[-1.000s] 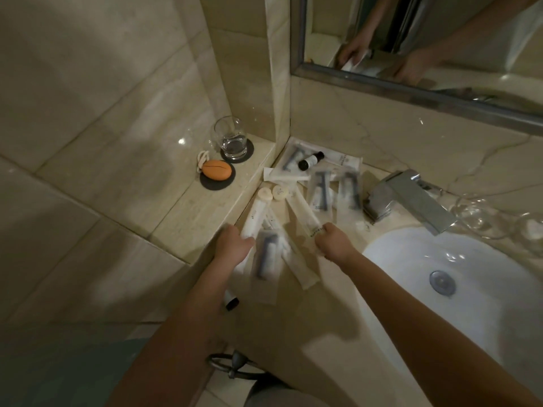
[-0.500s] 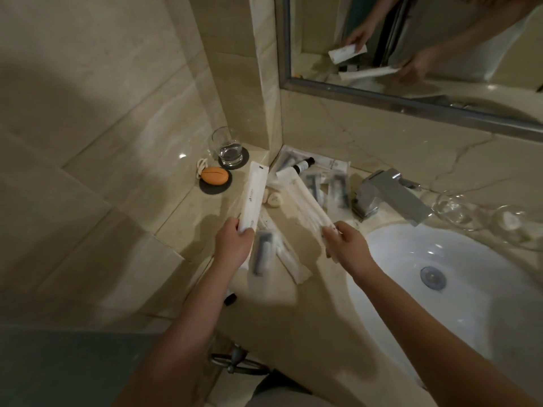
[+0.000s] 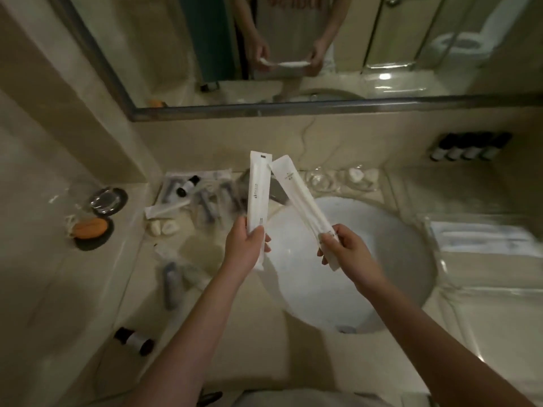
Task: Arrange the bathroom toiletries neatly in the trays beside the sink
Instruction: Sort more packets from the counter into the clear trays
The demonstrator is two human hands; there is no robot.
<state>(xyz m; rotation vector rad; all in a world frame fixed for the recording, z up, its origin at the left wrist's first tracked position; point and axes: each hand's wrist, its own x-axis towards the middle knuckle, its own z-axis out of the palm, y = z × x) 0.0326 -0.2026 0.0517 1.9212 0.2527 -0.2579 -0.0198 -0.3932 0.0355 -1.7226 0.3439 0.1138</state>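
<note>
Both long white paper toiletry sachets have left the counter: left hand (image 3: 246, 248) pinches one (image 3: 258, 198), right hand (image 3: 346, 250) the other (image 3: 305, 207), probably tray-bound.

Print on both white sachets (image 3: 258, 189) too small to read. Left hand (image 3: 245, 249) covers lower end of its sachet. Packets (image 3: 211, 201) at frame centre-left smeared by motion blur, contents unclear. Faucet (image 3: 276, 189) mostly hidden behind sachets. Row of dark bottles (image 3: 467, 148), upper right, blurred. Tray (image 3: 482, 236) at right edge blurred.
</note>
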